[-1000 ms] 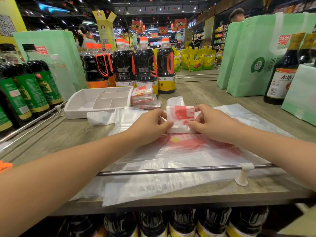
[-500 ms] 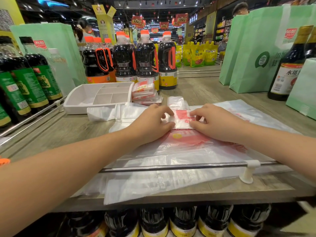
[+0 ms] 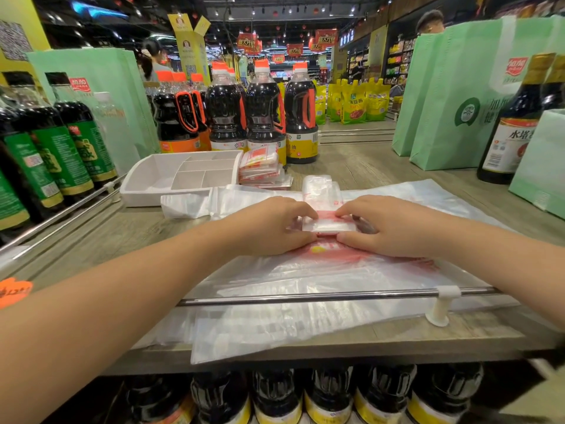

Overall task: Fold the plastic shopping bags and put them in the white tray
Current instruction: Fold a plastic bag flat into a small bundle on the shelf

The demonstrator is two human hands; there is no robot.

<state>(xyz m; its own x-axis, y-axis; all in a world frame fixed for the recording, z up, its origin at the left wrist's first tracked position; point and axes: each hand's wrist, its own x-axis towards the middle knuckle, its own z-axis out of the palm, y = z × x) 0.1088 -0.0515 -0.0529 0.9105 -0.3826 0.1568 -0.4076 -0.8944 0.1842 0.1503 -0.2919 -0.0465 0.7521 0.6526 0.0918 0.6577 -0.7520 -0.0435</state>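
Final fold: left hand [image 3: 272, 229] and right hand [image 3: 389, 229] pinch folded bag [image 3: 328, 226], fingers [image 3: 298, 211] curled. Next, likely: carry to white tray [image 3: 153, 175], beyond-left of fingers.

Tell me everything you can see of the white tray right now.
The white tray: hard-plastic look, rectangular, flat on the wooden shelf top. One large compartment left, smaller divided ones right; no bags show inside. A stack of folded bags stands beside its right end; a loose bag lies at its near edge.
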